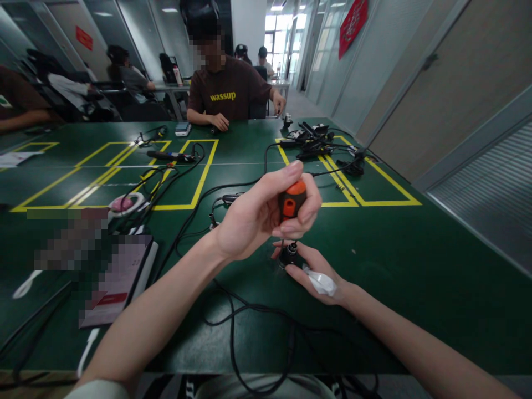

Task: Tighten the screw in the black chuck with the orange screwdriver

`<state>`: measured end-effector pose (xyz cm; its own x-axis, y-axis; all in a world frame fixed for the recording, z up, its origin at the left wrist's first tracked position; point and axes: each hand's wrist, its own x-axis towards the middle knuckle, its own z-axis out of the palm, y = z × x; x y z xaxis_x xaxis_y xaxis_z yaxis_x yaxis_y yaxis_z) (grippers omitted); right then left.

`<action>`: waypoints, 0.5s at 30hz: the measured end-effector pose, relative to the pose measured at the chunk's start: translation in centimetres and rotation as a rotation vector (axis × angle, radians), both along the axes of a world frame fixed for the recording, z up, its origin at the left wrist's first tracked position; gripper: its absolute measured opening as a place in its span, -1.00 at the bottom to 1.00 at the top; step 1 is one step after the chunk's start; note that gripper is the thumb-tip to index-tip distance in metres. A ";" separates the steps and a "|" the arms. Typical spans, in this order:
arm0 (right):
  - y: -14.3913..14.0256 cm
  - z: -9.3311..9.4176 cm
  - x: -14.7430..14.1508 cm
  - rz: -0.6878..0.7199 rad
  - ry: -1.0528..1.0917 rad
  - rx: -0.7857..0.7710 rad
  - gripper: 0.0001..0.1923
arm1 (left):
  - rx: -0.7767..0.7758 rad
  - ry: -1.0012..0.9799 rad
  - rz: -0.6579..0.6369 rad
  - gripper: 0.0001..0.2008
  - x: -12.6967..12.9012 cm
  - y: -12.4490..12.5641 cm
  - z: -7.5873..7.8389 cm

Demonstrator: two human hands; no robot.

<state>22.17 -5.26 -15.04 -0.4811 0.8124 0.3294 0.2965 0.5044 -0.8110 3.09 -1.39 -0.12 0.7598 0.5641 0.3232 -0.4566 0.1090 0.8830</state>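
My left hand (261,213) grips an orange and black screwdriver (292,200) by its handle, held upright with the shaft pointing down. Its tip meets a small black part (288,255) that my right hand (310,271) holds just above the green table (394,260). A white bandage or bit of white material (321,281) lies across my right hand's palm. The two hands are stacked, left above right, in the middle of the view.
Black cables (233,310) loop over the table under my arms. A booklet (120,277) and a pink tape roll (124,204) lie at the left. Yellow tape boxes mark the table. A person in a brown shirt (226,91) sits opposite, near a pile of black devices (311,141).
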 end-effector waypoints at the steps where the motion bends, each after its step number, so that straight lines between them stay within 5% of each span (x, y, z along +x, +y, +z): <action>1: 0.0 0.0 0.0 -0.001 0.000 -0.001 -0.65 | -0.003 0.002 0.000 -0.44 0.0 0.0 0.0; 8: 0.0 -0.2 0.1 -0.003 -0.003 0.015 -0.67 | 0.024 -0.045 0.046 -0.62 0.2 0.1 -0.4; 15: 0.0 -0.1 0.0 0.000 -0.002 0.015 -0.65 | 0.030 -0.019 0.021 -0.57 -0.1 0.0 -0.2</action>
